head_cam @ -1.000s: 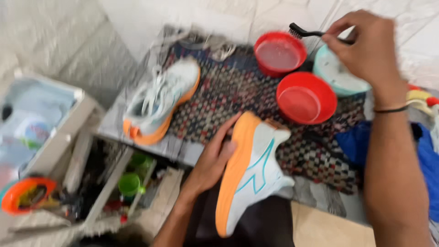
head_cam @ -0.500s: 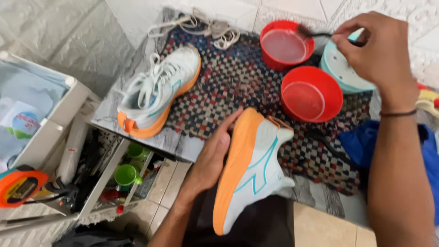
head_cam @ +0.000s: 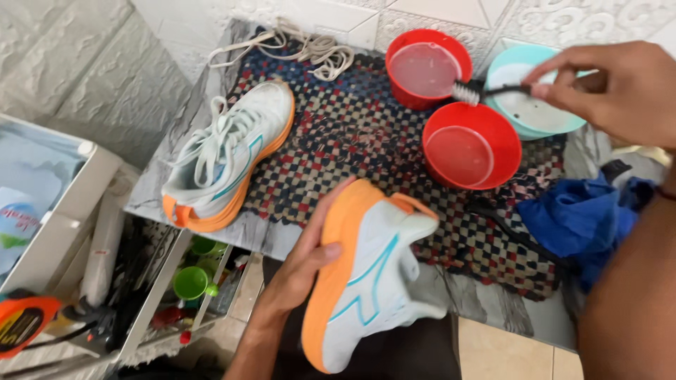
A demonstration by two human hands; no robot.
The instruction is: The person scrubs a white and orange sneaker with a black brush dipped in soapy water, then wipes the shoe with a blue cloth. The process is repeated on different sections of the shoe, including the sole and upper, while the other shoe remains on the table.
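Holding the laceless sneaker on its side at the lower middle of the frame, your left hand is wrapping the orange sole, thumb pressing the edge and fingers curling behind it. Your right hand, at the upper right, is pinching the black handle of a small brush between thumb and fingertips; its pale bristles are hanging over the gap between the 2 red bowls, just at the rim of the farther 1. Both bowls are appearing to hold liquid, though the view is too soft to say what kind. Judging from this, you are at the wetting step, loading the brush before scrubbing. The next move is calling for a steady carry of the wet bristles down and left to the shoe's white upper, with the left hand tilting it toward the brush. The second sneaker, laces in, is lying at the left on the woven mat, loose laces are lying at the top, and a blue cloth is sitting at the right.
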